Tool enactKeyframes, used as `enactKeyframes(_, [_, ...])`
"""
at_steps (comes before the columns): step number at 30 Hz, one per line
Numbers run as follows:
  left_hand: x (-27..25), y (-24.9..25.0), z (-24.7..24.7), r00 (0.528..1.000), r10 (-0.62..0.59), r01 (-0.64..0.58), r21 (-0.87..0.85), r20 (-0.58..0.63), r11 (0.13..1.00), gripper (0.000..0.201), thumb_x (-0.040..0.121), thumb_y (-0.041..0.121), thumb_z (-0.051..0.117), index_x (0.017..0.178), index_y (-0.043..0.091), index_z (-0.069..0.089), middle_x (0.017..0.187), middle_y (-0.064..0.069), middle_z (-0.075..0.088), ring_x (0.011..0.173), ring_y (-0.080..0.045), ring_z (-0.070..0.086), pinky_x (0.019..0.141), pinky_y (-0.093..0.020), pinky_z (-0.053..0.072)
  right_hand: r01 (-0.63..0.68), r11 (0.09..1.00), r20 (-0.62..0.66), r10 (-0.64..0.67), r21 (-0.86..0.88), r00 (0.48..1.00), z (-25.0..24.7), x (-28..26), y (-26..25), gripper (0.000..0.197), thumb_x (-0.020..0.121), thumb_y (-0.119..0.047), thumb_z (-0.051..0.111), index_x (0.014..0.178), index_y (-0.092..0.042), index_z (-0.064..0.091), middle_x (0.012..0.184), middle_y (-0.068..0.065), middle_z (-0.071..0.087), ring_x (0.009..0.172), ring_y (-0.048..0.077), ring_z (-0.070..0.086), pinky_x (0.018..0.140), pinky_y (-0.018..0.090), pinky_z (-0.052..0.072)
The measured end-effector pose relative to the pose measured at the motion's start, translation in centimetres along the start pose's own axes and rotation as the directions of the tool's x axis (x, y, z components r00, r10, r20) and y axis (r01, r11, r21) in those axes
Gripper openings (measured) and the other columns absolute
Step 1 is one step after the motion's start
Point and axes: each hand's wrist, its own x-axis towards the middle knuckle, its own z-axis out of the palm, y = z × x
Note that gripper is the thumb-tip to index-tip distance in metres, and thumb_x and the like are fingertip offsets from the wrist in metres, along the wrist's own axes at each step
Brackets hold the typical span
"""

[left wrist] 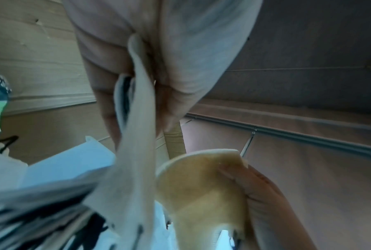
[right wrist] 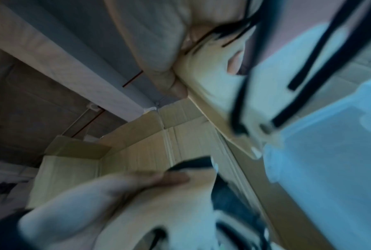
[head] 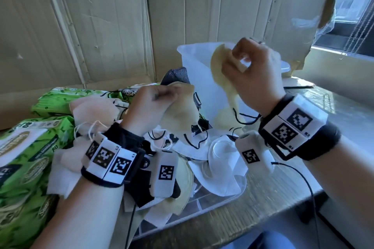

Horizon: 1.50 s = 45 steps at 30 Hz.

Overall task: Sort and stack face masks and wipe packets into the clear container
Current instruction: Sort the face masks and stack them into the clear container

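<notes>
My right hand (head: 240, 60) pinches a yellow face mask (head: 217, 70) and holds it up over the clear container (head: 194, 62), black ear loops dangling below. My left hand (head: 162, 97) grips another pale yellow mask (head: 180, 111) just left of the container. The left wrist view shows that mask (left wrist: 137, 135) running between my fingers, with the right hand's mask (left wrist: 197, 186) beyond. In the right wrist view my fingers pinch the mask (right wrist: 210, 81) beside the container wall (right wrist: 329, 135). A heap of white, beige and yellow masks (head: 214, 159) lies under my wrists.
Green wipe packets (head: 26, 168) are stacked at the left, with more (head: 60, 99) behind the mask heap. A dark grey mask (head: 178, 76) pokes up by the container. Cardboard panels (head: 101, 26) wall the back. A clear lid (head: 202, 206) lies under the masks; a window is at the right.
</notes>
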Motion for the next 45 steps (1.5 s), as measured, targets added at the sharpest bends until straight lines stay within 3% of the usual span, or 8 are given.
enactKeyframes(7, [-0.6,1.3,0.5,0.989,-0.089,0.122,-0.320,0.116,0.940,0.045,0.066,0.061,0.059,0.078,0.021,0.075,0.087,-0.007,0.072,0.085,-0.025,0.066,0.084,-0.040,0.047,0.100,0.982,0.565,-0.175,0.162,0.806,2.9,-3.9,-2.3,0.026,0.087,-0.025,0.051,0.079,-0.003,0.064,0.070,-0.003,0.057,0.071,0.010,0.050,0.067,0.017,0.039])
enactKeyframes(10, [-0.7,1.2,0.4,0.991,-0.029,0.071,-0.321,0.134,0.944,0.010,0.073,0.017,0.066,0.065,0.016,0.071,0.068,-0.007,0.066,0.060,-0.020,0.058,0.064,-0.030,0.044,-0.151,0.961,0.509,0.013,0.230,0.861,2.6,-3.5,-2.0,0.021,0.089,-0.013,0.042,0.088,-0.008,0.063,0.080,0.004,0.063,0.077,0.021,0.059,0.074,0.027,0.046])
enactKeyframes(13, [-0.7,1.3,0.3,0.991,0.024,0.014,-0.279,0.129,0.960,0.032,0.081,-0.009,0.057,0.073,0.017,0.075,0.076,-0.008,0.069,0.068,-0.021,0.061,0.069,-0.031,0.047,-0.215,0.971,0.478,0.143,0.100,0.867,1.9,-2.6,-0.9,0.030,0.087,-0.007,0.056,0.113,-0.021,0.056,0.102,0.003,0.050,0.087,0.018,0.053,0.073,0.013,0.038])
enactKeyframes(18, [-1.0,1.8,0.1,0.974,0.082,-0.026,-0.253,0.212,0.967,0.031,0.076,-0.005,0.058,0.086,0.019,0.076,0.082,-0.005,0.072,0.076,-0.019,0.065,0.072,-0.033,0.054,-0.159,0.985,0.482,0.107,0.068,0.870,0.8,-1.3,-0.6,0.023,0.074,-0.017,0.075,0.090,-0.027,0.063,0.105,0.002,0.044,0.102,0.011,0.041,0.080,0.016,0.036])
enactKeyframes(24, [-1.1,2.1,-0.6,0.962,0.173,-0.141,-0.161,0.211,0.977,0.045,0.085,-0.013,0.053,0.099,0.027,0.067,0.093,0.018,0.069,0.088,0.004,0.062,0.081,-0.012,0.047,-0.052,0.997,0.528,0.018,0.050,0.849,0.1,-1.1,-0.7,0.033,0.068,-0.018,0.080,0.068,-0.036,0.052,0.079,-0.014,0.046,0.071,-0.003,0.043,0.066,0.006,0.031])
enactKeyframes(32, [-1.4,2.6,-0.2,0.973,0.124,-0.077,-0.228,0.196,0.971,0.028,0.080,-0.004,0.065,0.092,0.021,0.068,0.080,0.009,0.070,0.076,-0.007,0.063,0.074,-0.019,0.051,-0.238,0.928,0.599,0.020,0.287,0.800,-0.6,-0.9,-1.1,0.040,0.066,-0.007,0.080,0.087,-0.035,0.060,0.065,0.003,0.057,0.062,0.017,0.049,0.063,0.032,0.042])
enactKeyframes(41, [-1.5,2.5,0.3,0.961,0.166,-0.122,-0.196,0.224,0.973,0.040,0.077,-0.009,0.066,0.098,0.025,0.067,0.087,0.013,0.072,0.082,-0.004,0.066,0.082,-0.024,0.053,-0.285,0.954,0.533,0.195,0.092,0.824,0.3,-0.7,-0.8,0.040,0.058,-0.020,0.086,0.081,-0.025,0.053,0.050,-0.008,0.049,0.039,0.003,0.043,0.051,0.025,0.035])
enactKeyframes(45, [-2.0,2.7,1.0,0.946,0.238,-0.183,-0.242,0.220,0.953,0.061,0.075,-0.021,0.060,0.112,0.027,0.057,0.101,0.008,0.067,0.088,-0.005,0.063,0.083,-0.022,0.050,-0.167,0.986,0.481,0.157,-0.023,0.862,-0.6,-1.6,-1.0,0.036,0.061,-0.028,0.084,0.081,-0.023,0.056,0.059,-0.012,0.045,0.051,-0.002,0.043,0.054,0.021,0.029])
